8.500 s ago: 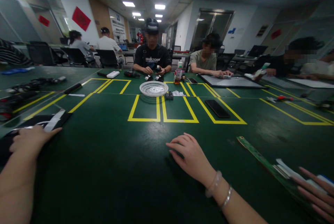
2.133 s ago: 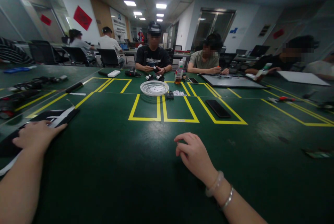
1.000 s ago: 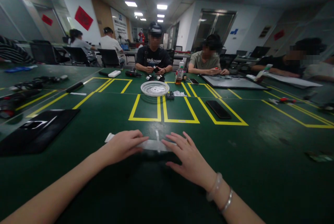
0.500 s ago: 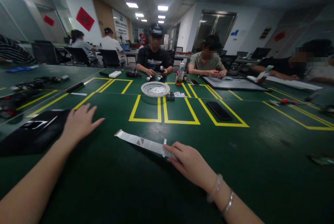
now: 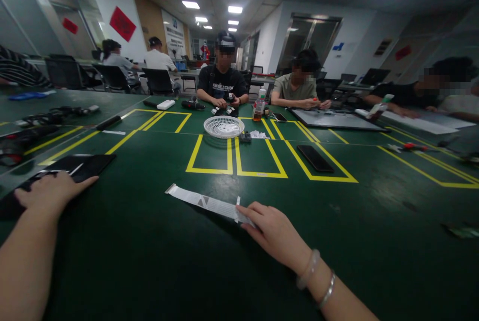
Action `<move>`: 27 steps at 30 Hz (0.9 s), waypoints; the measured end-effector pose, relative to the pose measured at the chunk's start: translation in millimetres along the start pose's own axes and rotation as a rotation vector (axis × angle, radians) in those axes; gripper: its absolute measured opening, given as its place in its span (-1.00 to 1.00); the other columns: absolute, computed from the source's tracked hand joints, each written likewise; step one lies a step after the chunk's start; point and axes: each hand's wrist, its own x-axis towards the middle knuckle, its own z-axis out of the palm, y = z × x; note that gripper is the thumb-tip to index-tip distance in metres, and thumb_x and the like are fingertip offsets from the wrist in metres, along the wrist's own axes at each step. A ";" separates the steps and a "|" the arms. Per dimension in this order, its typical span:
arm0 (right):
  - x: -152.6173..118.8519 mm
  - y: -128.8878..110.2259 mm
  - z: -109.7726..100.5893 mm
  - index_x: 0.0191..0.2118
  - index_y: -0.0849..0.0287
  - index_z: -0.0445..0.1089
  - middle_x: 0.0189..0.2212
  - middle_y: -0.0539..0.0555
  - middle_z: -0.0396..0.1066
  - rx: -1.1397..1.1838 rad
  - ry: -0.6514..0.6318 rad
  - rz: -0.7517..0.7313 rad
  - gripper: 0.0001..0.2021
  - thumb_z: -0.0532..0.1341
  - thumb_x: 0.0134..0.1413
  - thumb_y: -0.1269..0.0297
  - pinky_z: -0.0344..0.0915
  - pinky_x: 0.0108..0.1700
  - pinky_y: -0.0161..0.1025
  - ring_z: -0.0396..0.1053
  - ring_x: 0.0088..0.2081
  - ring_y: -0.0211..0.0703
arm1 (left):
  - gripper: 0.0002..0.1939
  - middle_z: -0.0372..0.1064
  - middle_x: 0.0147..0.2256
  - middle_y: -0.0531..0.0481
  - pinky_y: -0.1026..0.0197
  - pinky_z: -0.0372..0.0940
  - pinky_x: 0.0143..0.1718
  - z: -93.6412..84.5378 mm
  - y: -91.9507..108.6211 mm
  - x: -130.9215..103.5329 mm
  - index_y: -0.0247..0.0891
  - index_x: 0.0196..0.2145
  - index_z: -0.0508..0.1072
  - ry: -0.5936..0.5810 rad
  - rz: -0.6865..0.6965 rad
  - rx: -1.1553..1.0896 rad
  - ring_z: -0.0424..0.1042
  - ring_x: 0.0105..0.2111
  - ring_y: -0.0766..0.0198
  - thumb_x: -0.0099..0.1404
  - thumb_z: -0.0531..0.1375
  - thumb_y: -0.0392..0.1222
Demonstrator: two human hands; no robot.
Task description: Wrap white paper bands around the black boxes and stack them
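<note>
A white flat ribbon cable [image 5: 190,196] lies slantwise above the green table, with a connector at its far left end and two grey triangles printed on it. My right hand [image 5: 279,233] pinches its near right end between thumb and fingers. Off to the left, my left hand [image 5: 52,195] is spread over a glossy black flat sheet-like thing [image 5: 98,162], thumb pointing right. The fingertips overlap that black thing; whether they press on it I cannot tell.
Beyond the cable stand a white plastic basket [image 5: 223,128] and a drink bottle [image 5: 258,110]. A black phone [image 5: 315,158] lies within yellow tape on the table [image 5: 239,271]. Cables and tools lie at left, a red-handled tool [image 5: 413,147] at right. Several people sit around.
My left hand has moved left and slightly down, from the right edge of the black flat thing onto its middle. My right hand and the ribbon cable stay almost in place.
</note>
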 end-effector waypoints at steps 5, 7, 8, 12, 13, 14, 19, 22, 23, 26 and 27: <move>-0.3 -0.9 -2.2 0.22 0.01 0.25 -0.06 0.09 0.40 0.123 -0.004 0.045 -0.62 0.12 0.32 0.27 0.35 -0.19 -0.15 0.40 -0.21 -0.12 | -0.26 0.28 -0.68 -0.28 -0.43 -0.21 -0.20 0.9 -21.2 -5.6 -0.38 -0.81 0.10 0.175 -0.354 0.154 0.00 0.15 -0.64 -0.12 0.12 0.45; -0.6 0.5 -1.2 0.23 -0.01 0.25 -0.05 0.08 0.39 0.243 0.022 0.076 -0.62 0.09 0.35 0.24 0.34 -0.16 -0.15 0.40 -0.20 -0.13 | -0.26 0.26 -0.70 -0.22 -0.37 -0.12 -0.24 2.4 -22.3 -3.1 -0.39 -0.75 0.22 0.155 -0.454 0.154 0.10 0.07 -0.69 -0.21 0.16 0.49; -0.6 1.9 -0.1 0.23 -0.03 0.25 -0.06 0.08 0.39 0.319 0.048 0.099 -0.63 0.08 0.36 0.22 0.34 -0.15 -0.14 0.39 -0.19 -0.13 | -0.25 0.25 -0.70 -0.18 -0.32 -0.06 -0.27 3.4 -19.9 -0.3 -0.40 -0.69 0.30 0.156 -0.498 0.151 0.17 0.02 -0.69 -0.28 0.19 0.50; 1.6 11.8 5.6 0.23 -0.03 0.27 -0.14 0.08 0.39 0.671 0.221 0.262 -0.58 0.11 0.32 0.06 0.36 -0.21 -0.16 0.37 -0.26 -0.15 | -0.09 0.37 -0.59 -0.15 -0.12 0.08 -0.32 8.9 14.3 16.9 -0.41 -0.32 0.53 0.108 -0.465 0.083 0.38 -0.16 -0.48 -0.30 0.21 0.54; 2.7 14.6 6.5 0.23 -0.01 0.27 -0.17 0.08 0.39 0.787 0.289 0.310 -0.55 0.12 0.29 0.03 0.37 -0.25 -0.17 0.36 -0.31 -0.17 | -0.02 0.42 -0.51 -0.20 -0.09 0.11 -0.32 11.0 29.4 21.2 -0.44 -0.21 0.53 0.081 -0.429 0.073 0.40 -0.17 -0.43 -0.26 0.18 0.56; 3.9 17.2 6.9 0.23 0.01 0.27 -0.21 0.06 0.39 0.903 0.358 0.351 -0.53 0.14 0.27 -0.01 0.37 -0.28 -0.19 0.35 -0.35 -0.19 | 0.04 0.46 -0.39 -0.27 -0.08 0.13 -0.31 13.4 46.7 24.9 -0.47 -0.11 0.51 0.054 -0.378 0.072 0.41 -0.17 -0.38 -0.21 0.15 0.57; 7.9 24.9 3.7 0.18 -0.04 0.30 -0.15 0.04 0.39 1.187 0.623 0.533 -0.51 0.21 0.19 -0.05 0.33 -0.39 -0.30 0.33 -0.38 -0.26 | -0.03 0.34 0.02 -0.39 -0.10 0.25 -0.09 31.2 148.7 25.8 -0.46 0.09 0.44 -0.079 0.026 0.101 0.36 -0.04 -0.24 0.02 0.16 0.47; 8.3 26.2 2.6 0.20 -0.02 0.28 -0.14 0.06 0.37 1.166 0.671 0.535 -0.51 0.18 0.21 -0.04 0.34 -0.40 -0.30 0.33 -0.39 -0.25 | -0.18 0.32 0.08 -0.23 -0.09 0.19 0.11 44.8 202.1 10.7 -0.30 0.13 0.42 -0.165 0.258 0.046 0.31 0.04 -0.14 0.07 0.27 0.33; 8.3 26.3 2.7 0.21 0.00 0.26 -0.14 0.08 0.37 1.130 0.670 0.523 -0.51 0.16 0.23 -0.04 0.35 -0.40 -0.28 0.32 -0.39 -0.24 | -0.20 0.31 0.09 -0.20 -0.12 0.14 0.17 48.9 216.7 4.2 -0.27 0.15 0.40 -0.190 0.339 0.024 0.30 0.07 -0.12 0.08 0.30 0.28; 8.2 26.3 3.9 0.26 0.02 0.19 -0.13 0.13 0.37 1.001 0.650 0.473 -0.51 0.07 0.30 -0.02 0.39 -0.37 -0.23 0.34 -0.38 -0.20 | -0.20 0.29 0.11 -0.16 -0.20 -0.02 0.28 58.4 250.2 -14.7 -0.23 0.19 0.35 -0.258 0.525 -0.039 0.26 0.12 -0.10 0.07 0.39 0.17; 8.1 26.1 4.3 0.27 0.02 0.17 -0.12 0.14 0.37 0.971 0.641 0.453 -0.51 0.06 0.31 -0.01 0.40 -0.35 -0.22 0.34 -0.38 -0.19 | -0.17 0.28 0.12 -0.15 -0.21 -0.04 0.29 60.7 258.0 -19.7 -0.22 0.20 0.34 -0.278 0.564 -0.055 0.25 0.13 -0.10 0.05 0.41 0.16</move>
